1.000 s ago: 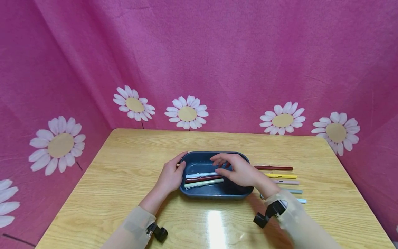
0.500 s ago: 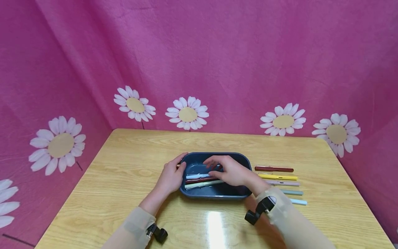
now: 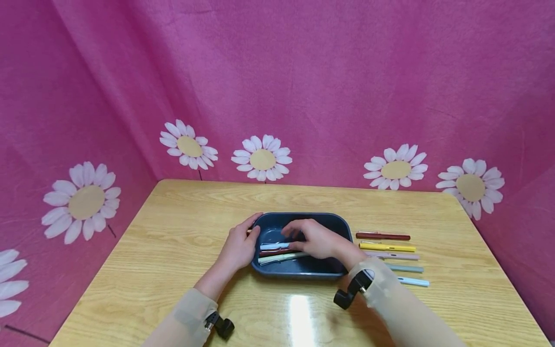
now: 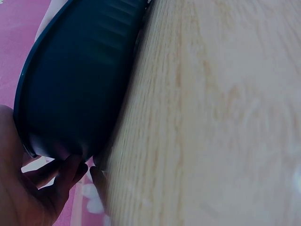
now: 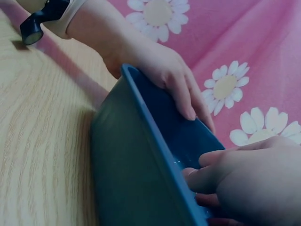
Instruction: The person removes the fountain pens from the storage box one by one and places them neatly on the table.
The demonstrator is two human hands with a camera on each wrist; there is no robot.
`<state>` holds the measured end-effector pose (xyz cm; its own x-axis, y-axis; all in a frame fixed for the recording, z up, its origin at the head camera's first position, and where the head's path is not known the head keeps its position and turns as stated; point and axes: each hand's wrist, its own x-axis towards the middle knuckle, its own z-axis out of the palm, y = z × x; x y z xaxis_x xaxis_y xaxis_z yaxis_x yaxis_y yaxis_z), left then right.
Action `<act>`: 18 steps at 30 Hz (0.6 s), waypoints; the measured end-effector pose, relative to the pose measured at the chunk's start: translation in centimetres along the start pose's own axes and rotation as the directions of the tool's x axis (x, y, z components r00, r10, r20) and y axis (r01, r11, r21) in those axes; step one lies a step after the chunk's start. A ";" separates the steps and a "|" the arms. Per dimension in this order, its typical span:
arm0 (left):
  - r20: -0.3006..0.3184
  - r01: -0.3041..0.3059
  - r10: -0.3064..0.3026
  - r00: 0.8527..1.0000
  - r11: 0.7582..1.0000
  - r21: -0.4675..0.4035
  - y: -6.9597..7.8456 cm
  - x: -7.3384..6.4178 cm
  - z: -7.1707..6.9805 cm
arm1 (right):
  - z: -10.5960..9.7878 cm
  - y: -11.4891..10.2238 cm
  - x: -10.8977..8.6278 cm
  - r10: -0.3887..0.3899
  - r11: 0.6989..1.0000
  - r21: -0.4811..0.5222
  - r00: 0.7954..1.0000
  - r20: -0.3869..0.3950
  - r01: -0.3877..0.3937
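The person's right hand [image 3: 318, 240] is inside a dark blue bin [image 3: 299, 275], fingers bent over the right-hand ends of three pens lying lengthwise, side by side, to its left: a pale blue pen [image 3: 274, 246], a dark red pen [image 3: 272, 252], a pale green pen [image 3: 277, 259]. Whether it grips one, I can't tell. The left hand [image 3: 237, 245], nearer their other ends, grasps the bin's left end. Five more pens [image 3: 388, 247] lie right of the bin.

1. A glossy, light wood-grain table [image 3: 186, 207].
2. A dark blue, round-cornered oblong tray [image 3: 299, 275] rests on it.
3. Right of the tray, from far to near, lie a slim dark red pen [image 3: 386, 236], yellow pen [image 3: 392, 248], pale lilac pen [image 3: 401, 256], grey-green pen [image 3: 406, 268] and light blue pen [image 3: 414, 281].
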<state>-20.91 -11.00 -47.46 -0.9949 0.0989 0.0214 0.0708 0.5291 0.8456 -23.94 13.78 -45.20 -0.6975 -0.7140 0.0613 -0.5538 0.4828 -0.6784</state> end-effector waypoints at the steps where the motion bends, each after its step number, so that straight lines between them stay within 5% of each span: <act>1: 0.001 -0.002 0.002 1.000 1.000 0.001 0.0 0.0 0.0 | 0.1 0.0 0.1 0.006 1.000 -0.006 1.000 0.005 -0.006; 18: 0.002 0.002 -0.002 1.000 1.000 0.012 0.0 0.0 0.1 | 0.8 0.0 0.8 0.077 0.993 -0.094 0.994 0.073 -0.070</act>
<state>-20.88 -10.90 -47.50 -0.9948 0.0997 0.0186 0.0697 0.5391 0.8394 -24.16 12.81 -45.78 -0.7030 -0.7098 -0.0442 -0.5439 0.5767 -0.6095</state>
